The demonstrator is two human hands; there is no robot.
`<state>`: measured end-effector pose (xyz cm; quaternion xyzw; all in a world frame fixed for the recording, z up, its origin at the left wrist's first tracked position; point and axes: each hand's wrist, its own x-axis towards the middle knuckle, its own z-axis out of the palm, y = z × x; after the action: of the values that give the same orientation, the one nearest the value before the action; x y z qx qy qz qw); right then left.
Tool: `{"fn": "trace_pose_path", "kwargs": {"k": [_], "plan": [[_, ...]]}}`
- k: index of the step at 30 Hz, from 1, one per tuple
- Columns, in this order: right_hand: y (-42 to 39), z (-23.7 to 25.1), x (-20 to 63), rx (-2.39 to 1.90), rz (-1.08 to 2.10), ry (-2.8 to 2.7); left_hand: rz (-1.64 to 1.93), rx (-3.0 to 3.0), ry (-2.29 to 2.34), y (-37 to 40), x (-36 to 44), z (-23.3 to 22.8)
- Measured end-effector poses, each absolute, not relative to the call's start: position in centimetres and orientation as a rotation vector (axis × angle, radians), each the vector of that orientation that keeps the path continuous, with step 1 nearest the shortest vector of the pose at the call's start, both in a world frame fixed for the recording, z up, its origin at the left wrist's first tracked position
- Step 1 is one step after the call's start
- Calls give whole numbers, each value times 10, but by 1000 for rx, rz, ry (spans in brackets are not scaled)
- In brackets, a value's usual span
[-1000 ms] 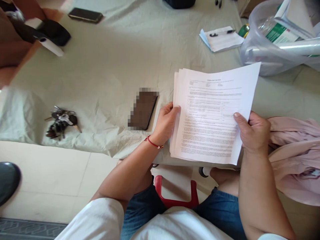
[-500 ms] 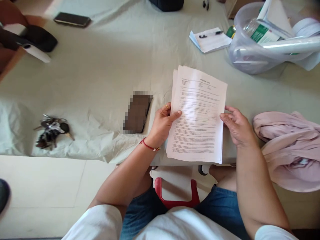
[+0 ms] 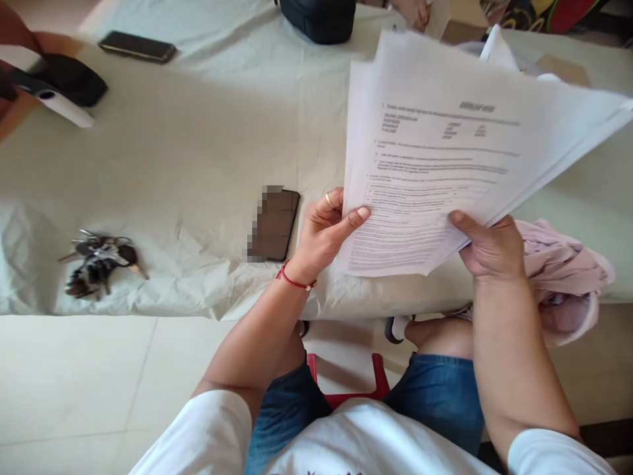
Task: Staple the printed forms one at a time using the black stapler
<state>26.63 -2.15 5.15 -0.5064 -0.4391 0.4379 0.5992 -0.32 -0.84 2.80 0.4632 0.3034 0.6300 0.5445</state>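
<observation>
- Printed sheets, a thin stack of them, are held up off the cloth-covered table between both hands, tilted so the far edge fans out to the right.
- Left hand grips the stack's lower left edge: thumb laid flat across the printed face, fingers curled behind, a ring on one finger and a red cord bracelet at the wrist.
- Right hand clamps the lower right edge, thumb on top, remaining fingers tucked under the paper; the forearm rises steeply from the lap.
- The two hands stay apart, with the stack's width between them, both closed on the paper.
- Just left of the left hand lies a dark phone, flat on the cloth.
- Well to the left of that phone sits a bunch of keys.
- Beside and under the right hand a pink garment lies bunched at the table's edge.
- Beyond the hands, at the far side, rest a black bag and a second phone.
</observation>
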Motion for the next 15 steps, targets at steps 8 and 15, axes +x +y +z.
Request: {"fn": "trace_pose_path", "kwargs": {"k": [8, 15], "plan": [[-43, 76, 271, -1175, 846, -1271, 1381, 1401, 684, -22, -24, 39], [-63, 32, 284, -1380, 884, -1421, 890, 1481, 806, -21, -33, 9]]}}
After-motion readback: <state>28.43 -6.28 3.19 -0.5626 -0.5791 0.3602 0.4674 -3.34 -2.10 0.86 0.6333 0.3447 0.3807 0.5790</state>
